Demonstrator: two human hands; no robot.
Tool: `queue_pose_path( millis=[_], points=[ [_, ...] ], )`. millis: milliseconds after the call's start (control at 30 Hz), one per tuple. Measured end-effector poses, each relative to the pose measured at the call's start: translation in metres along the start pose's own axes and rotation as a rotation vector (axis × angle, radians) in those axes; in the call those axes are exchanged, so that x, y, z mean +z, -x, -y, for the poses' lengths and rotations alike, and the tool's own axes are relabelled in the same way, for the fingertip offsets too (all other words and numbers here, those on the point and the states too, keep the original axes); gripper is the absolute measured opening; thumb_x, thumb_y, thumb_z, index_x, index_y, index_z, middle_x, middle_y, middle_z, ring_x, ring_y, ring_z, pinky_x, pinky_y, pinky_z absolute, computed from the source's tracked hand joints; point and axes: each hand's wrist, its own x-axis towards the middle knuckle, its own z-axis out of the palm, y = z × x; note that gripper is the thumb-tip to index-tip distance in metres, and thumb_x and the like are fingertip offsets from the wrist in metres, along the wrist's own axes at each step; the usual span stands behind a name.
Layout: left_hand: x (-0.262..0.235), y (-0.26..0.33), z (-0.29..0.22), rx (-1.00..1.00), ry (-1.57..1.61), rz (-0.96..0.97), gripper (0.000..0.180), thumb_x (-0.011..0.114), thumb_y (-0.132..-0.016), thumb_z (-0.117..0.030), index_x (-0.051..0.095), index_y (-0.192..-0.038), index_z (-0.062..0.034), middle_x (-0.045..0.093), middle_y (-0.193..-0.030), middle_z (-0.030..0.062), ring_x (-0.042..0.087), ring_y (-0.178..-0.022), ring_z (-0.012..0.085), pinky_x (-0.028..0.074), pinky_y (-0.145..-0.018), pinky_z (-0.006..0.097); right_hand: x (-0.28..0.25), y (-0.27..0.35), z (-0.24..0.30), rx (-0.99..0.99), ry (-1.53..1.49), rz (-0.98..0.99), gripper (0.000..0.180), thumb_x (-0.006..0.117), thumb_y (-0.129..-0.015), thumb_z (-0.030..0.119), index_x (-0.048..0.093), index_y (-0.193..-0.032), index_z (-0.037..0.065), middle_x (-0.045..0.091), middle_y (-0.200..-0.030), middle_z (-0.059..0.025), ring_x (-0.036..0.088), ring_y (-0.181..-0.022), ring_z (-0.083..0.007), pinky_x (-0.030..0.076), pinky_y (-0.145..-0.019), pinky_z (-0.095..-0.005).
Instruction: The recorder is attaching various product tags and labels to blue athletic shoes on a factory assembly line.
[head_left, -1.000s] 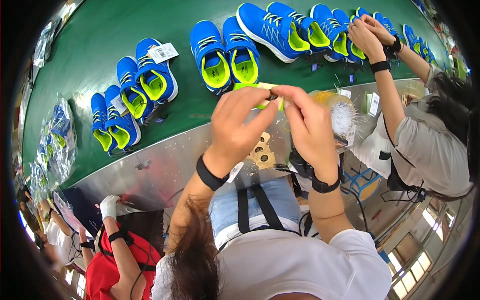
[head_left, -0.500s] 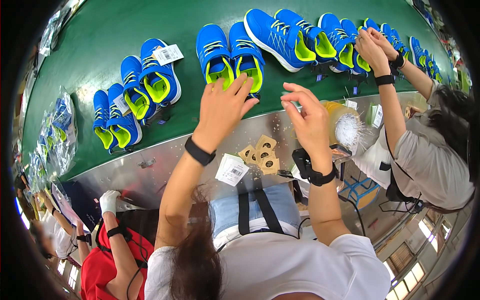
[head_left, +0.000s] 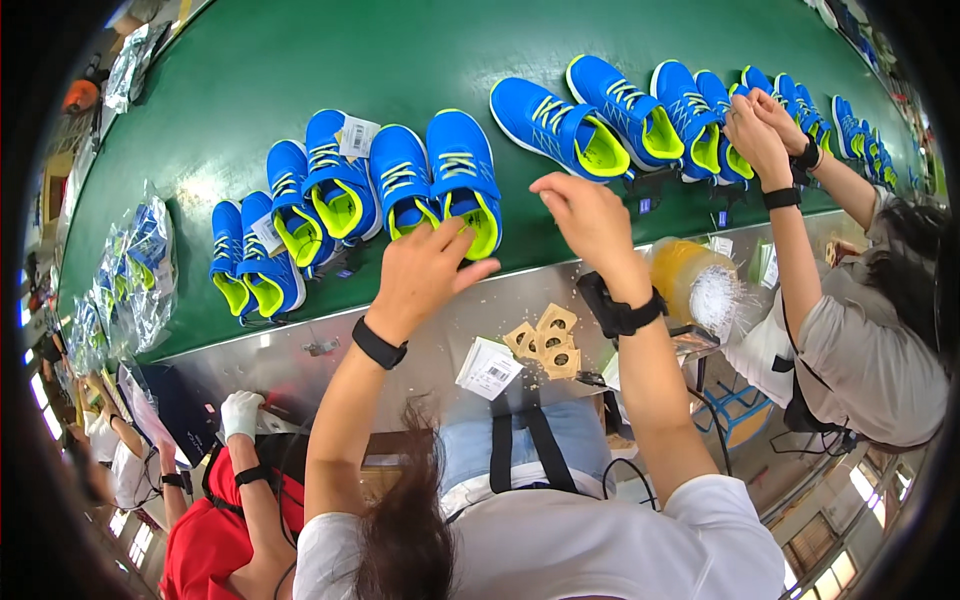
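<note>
My left hand (head_left: 428, 275) is at the heels of two blue sneakers with lime linings, the left one (head_left: 398, 165) and the right one (head_left: 462, 160). Its fingers are hooked over the heel edges, while the thumb points out to the right. My right hand (head_left: 590, 222) hovers by the table edge, loosely curled with thumb and fingers apart and nothing visible in it. Just beyond it lies another blue sneaker (head_left: 555, 122), set at a slant. Left of my pair stand more sneakers (head_left: 335, 180), one with a white tag (head_left: 358, 137).
Nearer me on the metal ledge lie white barcode tags (head_left: 489, 368) and several tan stickers (head_left: 548, 340). A yellow roll of white fasteners (head_left: 712, 290) stands at right. A co-worker's hands (head_left: 757, 130) are over the right-hand sneakers. Bagged sneakers (head_left: 135, 255) lie far left.
The pair at my left hand has slid left and nearer, up against the tagged sneakers. My right hand has moved slightly left and its fingers have curled. The view has shifted a little.
</note>
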Motion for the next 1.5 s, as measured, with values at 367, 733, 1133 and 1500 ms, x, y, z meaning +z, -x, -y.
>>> queue_pose_path(
  millis=[367, 733, 1133, 1500],
  points=[
    [-0.013, -0.119, 0.071, -0.392, 0.525, 0.634, 0.013, 0.063, -0.072, 0.000, 0.067, -0.084, 0.0009, 0.065, -0.071, 0.0072, 0.060, -0.060, 0.0122, 0.049, -0.052, 0.026, 0.044, -0.050, 0.011, -0.201, 0.023, 0.027, 0.013, 0.056, -0.085, 0.016, 0.060, -0.096, 0.011, 0.066, -0.076, -0.0141, 0.063, -0.073, -0.0352, 0.047, -0.061, -0.0466],
    [-0.003, -0.105, 0.067, -0.262, 0.414, 0.411, 0.010, 0.066, -0.072, -0.003, 0.068, -0.080, 0.0016, 0.065, -0.066, 0.0104, 0.061, -0.058, 0.0137, 0.048, -0.053, 0.029, 0.042, -0.056, 0.018, -0.211, 0.193, 0.088, 0.010, 0.057, -0.084, 0.018, 0.065, -0.087, 0.012, 0.065, -0.072, -0.0117, 0.064, -0.069, -0.0324, 0.049, -0.058, -0.0453],
    [0.013, -0.098, 0.050, -0.295, 0.307, 0.141, 0.010, 0.063, -0.072, -0.005, 0.061, -0.080, 0.0009, 0.062, -0.068, 0.0146, 0.061, -0.063, 0.0273, 0.048, -0.059, 0.035, 0.053, -0.053, 0.015, -0.248, 0.016, -0.116, 0.018, 0.053, -0.084, 0.009, 0.049, -0.101, 0.007, 0.054, -0.096, -0.0140, 0.062, -0.075, -0.0343, 0.050, -0.057, -0.0456],
    [0.008, -0.071, 0.036, -0.748, 1.671, -0.102, 0.020, 0.057, -0.089, -0.003, 0.059, -0.106, 0.0075, 0.065, -0.095, 0.0134, 0.066, -0.082, 0.0193, 0.055, -0.077, 0.029, 0.030, -0.054, 0.007, 0.154, -1.366, 0.207, 0.025, 0.057, -0.091, 0.011, 0.058, -0.110, -0.005, 0.066, -0.098, -0.0122, 0.064, -0.087, -0.0165, 0.054, -0.079, -0.0280]
  ],
)
